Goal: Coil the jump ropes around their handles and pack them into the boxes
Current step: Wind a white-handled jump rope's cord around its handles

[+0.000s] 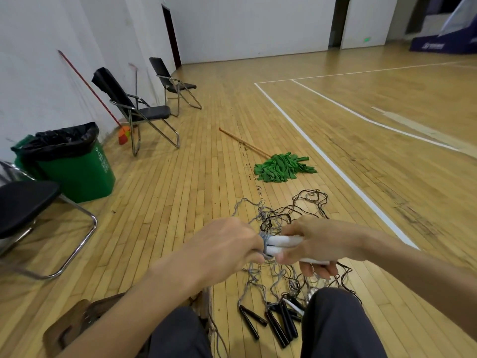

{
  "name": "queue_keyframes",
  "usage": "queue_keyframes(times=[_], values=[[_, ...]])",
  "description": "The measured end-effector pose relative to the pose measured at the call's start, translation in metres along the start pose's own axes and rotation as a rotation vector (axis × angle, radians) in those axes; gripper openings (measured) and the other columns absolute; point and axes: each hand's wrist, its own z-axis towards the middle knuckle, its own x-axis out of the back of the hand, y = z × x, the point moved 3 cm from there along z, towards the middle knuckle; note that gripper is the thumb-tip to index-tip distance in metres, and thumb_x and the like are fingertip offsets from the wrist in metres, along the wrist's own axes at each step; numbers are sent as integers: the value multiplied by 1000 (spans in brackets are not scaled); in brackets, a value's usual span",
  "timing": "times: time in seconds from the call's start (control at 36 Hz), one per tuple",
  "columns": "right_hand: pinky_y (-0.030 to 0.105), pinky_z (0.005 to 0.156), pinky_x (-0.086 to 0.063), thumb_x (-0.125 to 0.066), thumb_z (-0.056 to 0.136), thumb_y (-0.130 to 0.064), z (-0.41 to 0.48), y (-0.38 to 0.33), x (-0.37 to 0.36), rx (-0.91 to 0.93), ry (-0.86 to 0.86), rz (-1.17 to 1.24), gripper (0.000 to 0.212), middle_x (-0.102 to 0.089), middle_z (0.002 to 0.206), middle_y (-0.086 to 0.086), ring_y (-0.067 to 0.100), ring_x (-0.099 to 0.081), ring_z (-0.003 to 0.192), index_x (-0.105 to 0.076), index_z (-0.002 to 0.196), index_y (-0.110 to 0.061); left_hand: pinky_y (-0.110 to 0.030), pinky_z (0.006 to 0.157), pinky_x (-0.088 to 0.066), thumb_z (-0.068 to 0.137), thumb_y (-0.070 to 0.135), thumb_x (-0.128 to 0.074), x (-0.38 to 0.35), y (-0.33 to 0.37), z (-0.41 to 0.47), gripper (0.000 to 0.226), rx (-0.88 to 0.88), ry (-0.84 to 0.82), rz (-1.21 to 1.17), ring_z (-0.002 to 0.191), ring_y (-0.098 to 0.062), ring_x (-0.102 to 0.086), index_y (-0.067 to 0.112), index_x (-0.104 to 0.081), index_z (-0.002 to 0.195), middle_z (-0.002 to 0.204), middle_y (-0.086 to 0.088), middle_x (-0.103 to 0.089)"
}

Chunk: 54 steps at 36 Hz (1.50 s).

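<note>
1. Above the floor, right hand (318,241) fingers clamp the white handles (280,244); left hand (227,245) fingers pinch the grey rope (263,239) at their end.
2. Coiling step, likely early.
3. Next: wrap snug turns, drawing slack from the tangle (296,211).

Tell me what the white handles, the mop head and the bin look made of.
White handles: probably foam or matte plastic; smooth, with no glare. Mop head: cloth; flat green strips lying limp on the floor. Bin: hard plastic; green walls with a slight sheen, lined with a thin, crinkled, glossy black bag.
</note>
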Motion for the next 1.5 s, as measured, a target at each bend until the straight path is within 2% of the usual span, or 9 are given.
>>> queue_keyframes(times=[0.11,0.39,0.61,0.83,1.08,1.25,1.31,1.39,1.5], values=[[27,44,-46,-71,94,-34,-6,-3,-3,-20,-60,-45,16,-69,69,6,16,-54,44,-64,97,-19,-29,78,-48,93,43,-64,6,-3,5,24,-48,6,-154,79,-5,-56,24,-76,101,84,10,-67],[24,40,-44,-71,94,-30,-26,-16,-7,12,-127,-151,19,-65,64,7,16,-52,40,-65,88,-14,-6,56,-40,73,23,-88,20,-3,28,16,-31,-31,-578,57,8,-57,14,-78,81,57,25,-61],[23,38,-43,-71,94,-30,-42,-29,-8,152,-209,-83,19,-61,61,8,17,-50,40,-65,88,-14,-20,60,-49,78,6,-82,23,-10,27,9,-77,-65,-915,66,-14,-66,7,-76,84,74,-3,-73],[22,38,-38,-72,94,-23,-49,-34,-10,287,-299,96,21,-56,60,10,17,-46,39,-67,74,-22,-29,54,-45,75,21,-85,13,-14,22,15,-98,-21,-1199,62,-24,-58,11,-75,78,71,-8,-71],[26,43,-39,-67,87,-9,-58,-39,-2,451,-296,237,8,-58,60,8,16,-48,39,-65,81,-12,-16,50,-45,66,56,-84,3,-9,24,35,-172,172,-1467,53,-5,-59,22,-77,72,64,6,-68],[28,49,-46,-66,93,-12,-61,-38,4,488,-244,245,6,-62,67,2,16,-54,49,-62,88,-12,-14,57,-48,65,60,-82,-9,-9,19,27,-62,373,-1461,62,2,-61,33,-77,66,66,17,-68],[27,50,-48,-67,95,-16,-59,-39,6,481,-181,237,9,-63,68,0,14,-57,51,-61,91,-11,-18,61,-50,71,36,-85,-16,-12,18,9,57,385,-1433,71,-1,-63,39,-77,74,72,16,-69],[26,49,-48,-64,94,-20,-55,-41,11,468,-73,244,10,-64,70,2,13,-57,51,-62,95,-10,-15,46,-43,101,4,-52,-22,-8,20,28,300,408,-1418,51,1,-55,28,-65,92,67,9,-61],[29,50,-49,-66,92,-26,-52,-41,20,469,67,174,19,-65,70,4,15,-58,51,-62,96,-8,-22,46,-34,109,16,-36,-19,3,21,28,368,449,-1364,48,-9,-42,13,-61,95,56,5,-51]])
